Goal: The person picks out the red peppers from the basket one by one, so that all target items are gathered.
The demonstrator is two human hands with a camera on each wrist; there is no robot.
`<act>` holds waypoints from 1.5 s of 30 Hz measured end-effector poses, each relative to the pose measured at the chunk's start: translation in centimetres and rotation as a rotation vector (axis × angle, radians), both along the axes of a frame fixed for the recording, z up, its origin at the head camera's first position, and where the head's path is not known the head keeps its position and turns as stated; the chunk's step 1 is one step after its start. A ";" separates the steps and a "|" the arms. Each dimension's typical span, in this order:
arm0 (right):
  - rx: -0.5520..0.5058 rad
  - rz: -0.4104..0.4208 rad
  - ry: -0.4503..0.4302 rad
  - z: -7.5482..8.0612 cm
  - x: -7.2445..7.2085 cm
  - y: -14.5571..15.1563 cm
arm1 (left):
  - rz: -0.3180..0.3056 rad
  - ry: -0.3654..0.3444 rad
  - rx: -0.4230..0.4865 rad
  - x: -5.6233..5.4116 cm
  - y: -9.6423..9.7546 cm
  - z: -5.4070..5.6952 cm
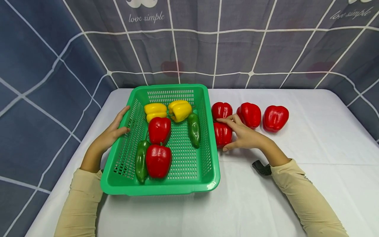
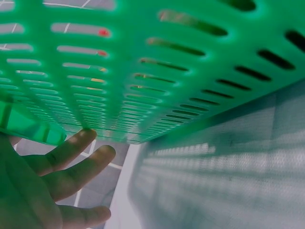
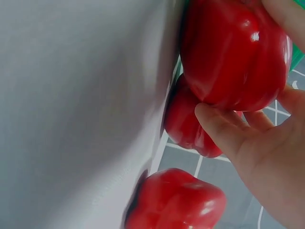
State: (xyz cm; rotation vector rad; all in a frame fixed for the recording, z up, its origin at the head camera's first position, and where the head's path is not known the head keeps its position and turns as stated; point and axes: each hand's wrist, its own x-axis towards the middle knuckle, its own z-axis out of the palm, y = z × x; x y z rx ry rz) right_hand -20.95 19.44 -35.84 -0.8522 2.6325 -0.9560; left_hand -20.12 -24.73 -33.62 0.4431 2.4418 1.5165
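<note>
Tan fabric of the left sleeve (image 1: 80,200) sits closest to my feed, leading to the left hand (image 1: 109,135): fingers straight and unclenched along the side of the green basket (image 1: 161,190), thumb over its rim, which I read as steadying it. Inside, a long green pepper (image 1: 141,161) lies beside two red peppers (image 1: 158,161), two yellow peppers (image 1: 180,110) sit at the back, and a second green pepper (image 1: 194,130) is near the right wall, spread in one layer, I judge, for room. Just outside that wall, the right hand (image 1: 245,135) grasps the near red pepper (image 1: 223,135), thumb and fingers spanning it, probably because smooth skin would slip. I cannot tell whether it touches the tablecloth (image 1: 237,207). Another red pepper (image 1: 221,109) stands behind; two outer red peppers (image 1: 275,118) wait rightward.
</note>
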 end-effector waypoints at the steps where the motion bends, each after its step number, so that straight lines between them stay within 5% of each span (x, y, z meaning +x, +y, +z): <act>1: 0.002 0.001 0.005 0.0 0.0 0.0 | -0.002 0.002 0.003 0.0 0.0 0.0; 45: 0.059 -0.016 0.009 0.7 -0.1 0.8 | 0.003 -0.008 0.011 0.2 -0.1 0.0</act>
